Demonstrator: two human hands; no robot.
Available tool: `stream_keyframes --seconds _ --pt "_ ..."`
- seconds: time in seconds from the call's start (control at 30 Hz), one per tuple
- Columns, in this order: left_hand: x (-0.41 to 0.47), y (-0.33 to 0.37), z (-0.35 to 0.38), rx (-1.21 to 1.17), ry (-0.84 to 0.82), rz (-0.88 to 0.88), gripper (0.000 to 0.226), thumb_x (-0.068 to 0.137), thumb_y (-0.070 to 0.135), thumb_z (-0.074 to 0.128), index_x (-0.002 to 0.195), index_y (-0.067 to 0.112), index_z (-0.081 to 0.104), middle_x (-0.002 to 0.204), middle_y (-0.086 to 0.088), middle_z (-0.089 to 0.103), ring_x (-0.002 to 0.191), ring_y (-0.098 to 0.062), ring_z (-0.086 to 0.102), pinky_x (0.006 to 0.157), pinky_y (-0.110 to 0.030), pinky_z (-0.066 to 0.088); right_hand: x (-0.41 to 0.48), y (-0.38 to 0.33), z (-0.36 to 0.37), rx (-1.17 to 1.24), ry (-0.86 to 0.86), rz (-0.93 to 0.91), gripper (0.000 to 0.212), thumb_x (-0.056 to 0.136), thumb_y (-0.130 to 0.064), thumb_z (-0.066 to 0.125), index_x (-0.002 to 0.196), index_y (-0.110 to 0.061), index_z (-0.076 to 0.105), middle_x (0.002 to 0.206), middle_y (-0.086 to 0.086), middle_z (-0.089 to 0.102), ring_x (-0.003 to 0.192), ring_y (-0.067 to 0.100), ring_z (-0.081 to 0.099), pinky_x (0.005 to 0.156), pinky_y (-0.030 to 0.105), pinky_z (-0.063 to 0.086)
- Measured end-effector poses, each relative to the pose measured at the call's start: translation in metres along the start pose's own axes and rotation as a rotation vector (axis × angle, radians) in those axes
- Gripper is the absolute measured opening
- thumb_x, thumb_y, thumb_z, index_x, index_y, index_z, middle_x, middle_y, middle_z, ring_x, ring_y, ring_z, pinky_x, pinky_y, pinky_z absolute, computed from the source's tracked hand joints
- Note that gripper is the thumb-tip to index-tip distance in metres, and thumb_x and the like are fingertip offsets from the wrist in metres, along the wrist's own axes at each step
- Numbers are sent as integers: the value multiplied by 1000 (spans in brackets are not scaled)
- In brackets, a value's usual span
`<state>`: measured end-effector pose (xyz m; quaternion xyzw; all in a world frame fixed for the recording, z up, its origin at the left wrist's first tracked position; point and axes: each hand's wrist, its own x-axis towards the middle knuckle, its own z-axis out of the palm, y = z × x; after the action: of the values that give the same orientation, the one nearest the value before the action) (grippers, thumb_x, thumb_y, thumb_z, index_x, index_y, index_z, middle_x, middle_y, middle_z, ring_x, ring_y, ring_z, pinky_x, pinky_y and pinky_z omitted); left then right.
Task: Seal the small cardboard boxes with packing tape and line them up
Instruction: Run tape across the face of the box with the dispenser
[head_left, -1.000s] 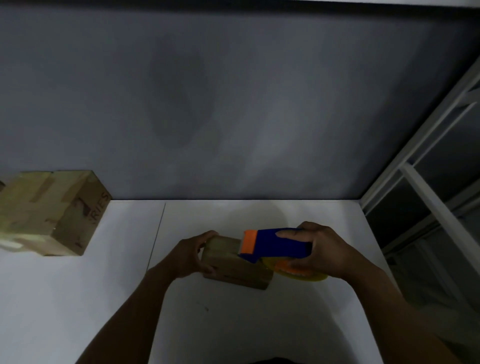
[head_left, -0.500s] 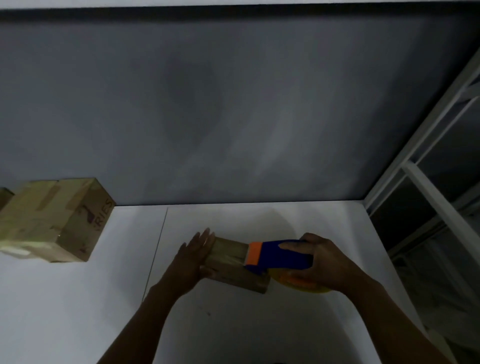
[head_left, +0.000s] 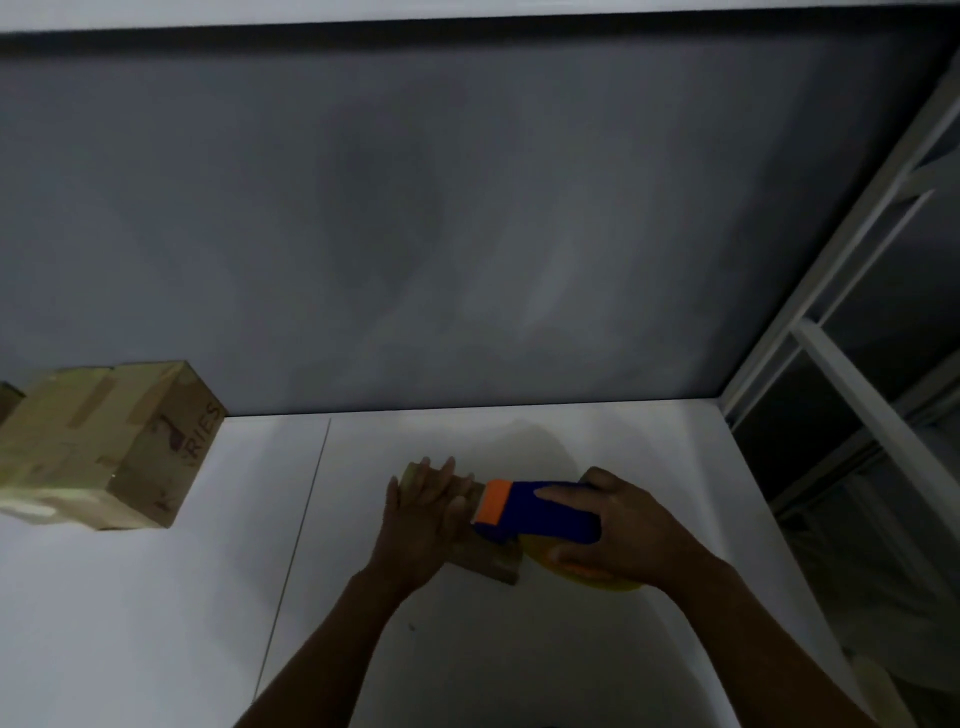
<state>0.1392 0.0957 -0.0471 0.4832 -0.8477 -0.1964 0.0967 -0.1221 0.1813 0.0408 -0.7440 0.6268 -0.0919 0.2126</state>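
Since half a second ago the left hand is lying flatter, its fingers spread open across the top of the small brown cardboard box, pressing down on it and gripping nothing. Just to the right of that hand, the right hand is clenching around the blue plastic tape dispenser with an orange front edge, whose orange end is sitting on the box top, touching the left thumb side. Under the right palm the yellowish tape roll is showing. Both are working on the white table. Well to the left of the left hand, a larger taped cardboard box is standing against the grey wall.
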Motion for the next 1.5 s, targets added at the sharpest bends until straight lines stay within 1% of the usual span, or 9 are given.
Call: stream_keyframes --seconds 0.27,0.43,0.77,0.93,1.1,1.23,1.33,1.43,1.5 --pt "7 -5 -1 230 32 33 55 98 55 7 145 36 28 154 -3 29 144 -24 16 112 -50 12 -17 -5 5 75 18 -14 70 77 -60 63 139 -43 35 117 -9 41 98 3 44 73 4 35" --pt "13 -7 -4 252 15 25 58 95 57 10 146 35 26 155 -5 25 145 -25 14 112 -49 8 -35 10 -4 94 52 38 72 75 -52 70 138 -42 37 121 -9 45 104 4 47 81 11 44" --pt "20 -14 -7 396 -114 31 75 89 68 5 151 28 18 158 -12 15 144 -33 14 107 -60 20 -54 23 14 84 56 73 69 77 -46 71 138 -40 39 124 -3 46 107 7 48 74 -1 34" --pt "21 -9 -7 369 -114 24 82 86 69 -4 151 25 19 157 -15 16 144 -36 13 109 -56 15 -51 27 27 -30 17 70 70 82 -55 62 143 -41 30 131 -1 42 111 15 51 89 18 43" --pt "23 32 -1 141 -61 -61 96 77 63 -8 148 9 27 159 -11 10 147 -24 0 115 -30 -1 -49 28 35 -131 -29 36 73 84 -59 56 144 -46 16 131 2 43 110 18 53 91 25 42" --pt "18 53 17 279 -103 -28 74 94 59 1 143 19 39 152 -15 29 141 -40 20 107 -59 21 -46 26 42 -168 27 10 77 77 -65 57 143 -45 22 114 3 55 91 19 60 74 19 38" --pt "15 51 19 332 -108 -21 66 97 57 3 142 25 40 150 -15 35 138 -41 27 100 -64 28 -38 24 48 -185 107 -29 78 70 -75 47 140 -41 36 92 1 61 66 15 62 58 19 45" --pt "18 34 9 329 -66 -29 74 93 63 -2 144 25 36 153 -15 28 141 -38 20 105 -63 24 -29 16 50 -157 7 -27 84 70 -79 31 145 -44 18 117 6 56 93 23 61 79 27 49" --pt "21 19 3 314 -61 -55 85 85 70 -12 148 27 26 158 -11 12 145 -32 3 111 -58 11 -24 8 47 -114 6 -26 77 79 -73 39 146 -45 13 123 4 52 102 22 57 84 27 47"
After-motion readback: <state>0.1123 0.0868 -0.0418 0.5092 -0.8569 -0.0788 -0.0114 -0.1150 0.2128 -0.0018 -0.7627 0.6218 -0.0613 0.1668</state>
